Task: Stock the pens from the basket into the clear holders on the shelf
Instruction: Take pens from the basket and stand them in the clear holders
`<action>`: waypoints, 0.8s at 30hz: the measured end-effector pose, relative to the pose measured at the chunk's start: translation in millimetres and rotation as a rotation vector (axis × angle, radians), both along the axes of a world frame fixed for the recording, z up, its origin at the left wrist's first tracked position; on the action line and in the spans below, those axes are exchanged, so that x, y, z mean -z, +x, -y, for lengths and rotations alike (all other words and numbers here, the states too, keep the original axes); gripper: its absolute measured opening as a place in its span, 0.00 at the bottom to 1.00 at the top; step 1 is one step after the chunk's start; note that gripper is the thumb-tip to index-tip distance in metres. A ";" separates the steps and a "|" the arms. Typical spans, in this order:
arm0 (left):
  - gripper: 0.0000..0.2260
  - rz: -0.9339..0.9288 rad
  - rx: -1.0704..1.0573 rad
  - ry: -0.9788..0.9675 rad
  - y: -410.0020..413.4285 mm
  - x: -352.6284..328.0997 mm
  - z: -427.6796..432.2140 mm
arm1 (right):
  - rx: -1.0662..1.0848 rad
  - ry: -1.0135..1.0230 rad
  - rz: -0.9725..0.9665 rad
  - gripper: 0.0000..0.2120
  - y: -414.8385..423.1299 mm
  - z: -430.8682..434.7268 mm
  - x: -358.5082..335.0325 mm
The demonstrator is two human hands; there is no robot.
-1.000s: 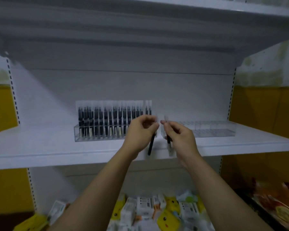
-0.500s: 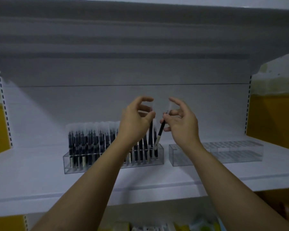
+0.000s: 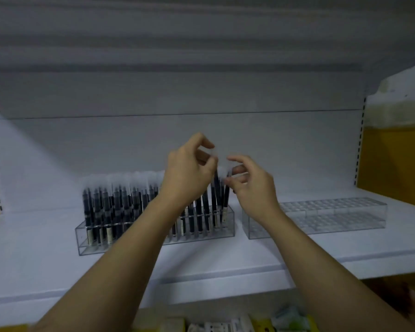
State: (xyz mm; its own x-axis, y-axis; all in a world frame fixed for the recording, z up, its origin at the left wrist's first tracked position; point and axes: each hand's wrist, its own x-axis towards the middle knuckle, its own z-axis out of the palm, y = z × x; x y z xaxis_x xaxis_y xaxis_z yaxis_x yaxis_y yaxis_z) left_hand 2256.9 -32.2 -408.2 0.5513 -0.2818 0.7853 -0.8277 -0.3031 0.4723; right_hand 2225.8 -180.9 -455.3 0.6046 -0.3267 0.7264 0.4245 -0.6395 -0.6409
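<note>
The filled holder point(image 3: 153, 232) is standing on the white shelf point(image 3: 225, 257), and rows of dark pens point(image 3: 110, 204) are standing upright in it. Above its right end, the left hand point(image 3: 189, 173) is pinching the clear top of a slanted pen point(image 3: 215, 188) whose lower end is sitting in the holder. Just right of it, the right hand point(image 3: 252, 188) is gripping the end pen point(image 3: 226, 200) with curled fingertips, its tip inside the last compartment. The empty holder point(image 3: 333, 216) is lying just to the right of the filled holder.
</note>
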 end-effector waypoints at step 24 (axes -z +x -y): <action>0.05 0.044 -0.223 0.240 19.1 12.0 2.9 | 0.073 -0.354 -0.197 0.21 -11.4 3.4 -11.6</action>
